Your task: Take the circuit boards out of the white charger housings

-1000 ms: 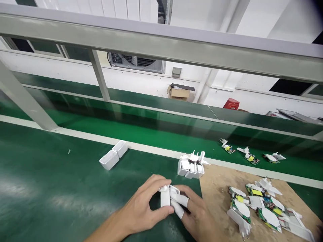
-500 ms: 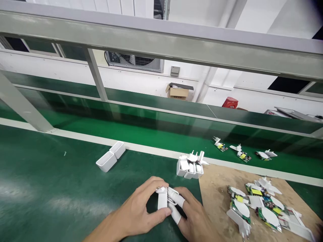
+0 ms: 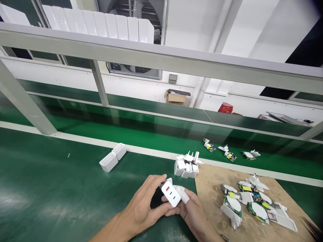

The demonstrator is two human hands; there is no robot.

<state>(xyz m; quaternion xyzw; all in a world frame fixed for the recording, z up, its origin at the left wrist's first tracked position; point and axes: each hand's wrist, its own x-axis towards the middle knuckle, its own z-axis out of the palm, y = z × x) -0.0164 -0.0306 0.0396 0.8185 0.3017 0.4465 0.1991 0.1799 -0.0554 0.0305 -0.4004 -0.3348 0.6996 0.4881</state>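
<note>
Two hands, left (image 3: 141,203) and right (image 3: 194,206), clamp a white charger (image 3: 172,195) (ports (image 3: 171,193) facing the camera), face's long axis descending rightward.

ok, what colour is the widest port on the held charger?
Red: the widest port on the charger, best in head view.

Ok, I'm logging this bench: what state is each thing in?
Charger: in both hands, ports showing
Left hand: gripping charger
Right hand: gripping charger
White cases at left: open-topped
Cases near middle: parts protruding
Boards on brown sheet: uncased
Far boards: uncased
Cardboard box: open
</note>
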